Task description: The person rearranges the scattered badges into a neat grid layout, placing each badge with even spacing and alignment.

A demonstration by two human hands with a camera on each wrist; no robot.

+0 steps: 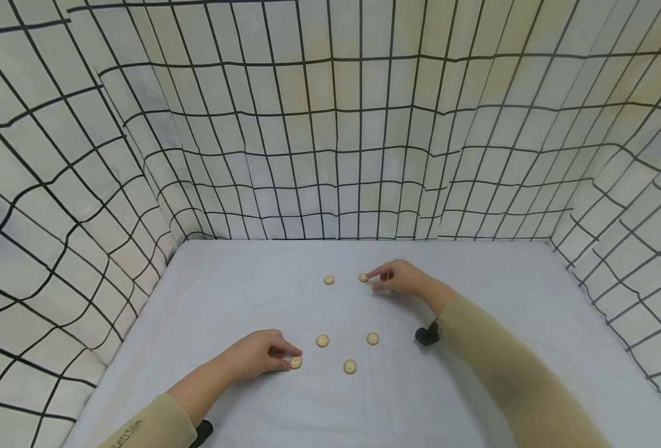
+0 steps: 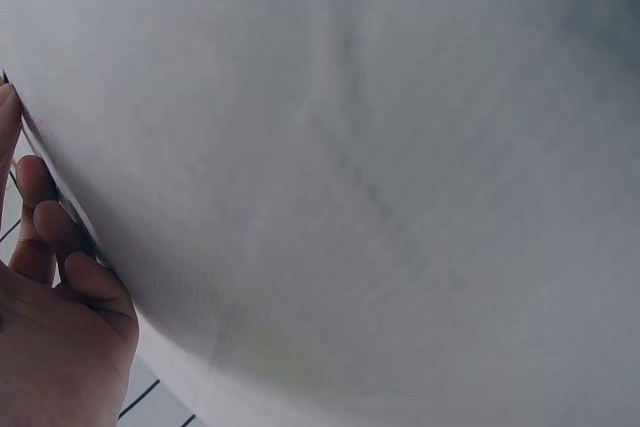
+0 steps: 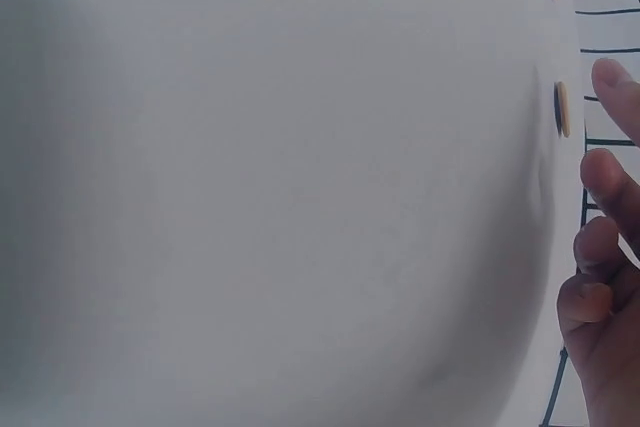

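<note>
My left hand (image 1: 257, 356) pinches a round beige button (image 1: 296, 362) by its edges, thumb and index finger on either side, low over the white table. In the left wrist view, the other fingers (image 2: 62, 227) curl beside the cloth, and that button is mostly out of sight. Farther back, my right hand (image 1: 400, 277) has its index fingertip right at another beige button (image 1: 363, 277), the thumb apart from it. The right wrist view shows the fingers (image 3: 600, 175) spread loosely and a button (image 3: 562, 109) lying flat beside them.
Other buttons lie on the white tabletop (image 1: 240, 280): one at the back (image 1: 329, 280), one beside the left hand (image 1: 322, 340), and two at the front right, an upper one (image 1: 372, 338) and a lower one (image 1: 349, 366). Black netting (image 1: 336, 155) over pale walls encloses the table.
</note>
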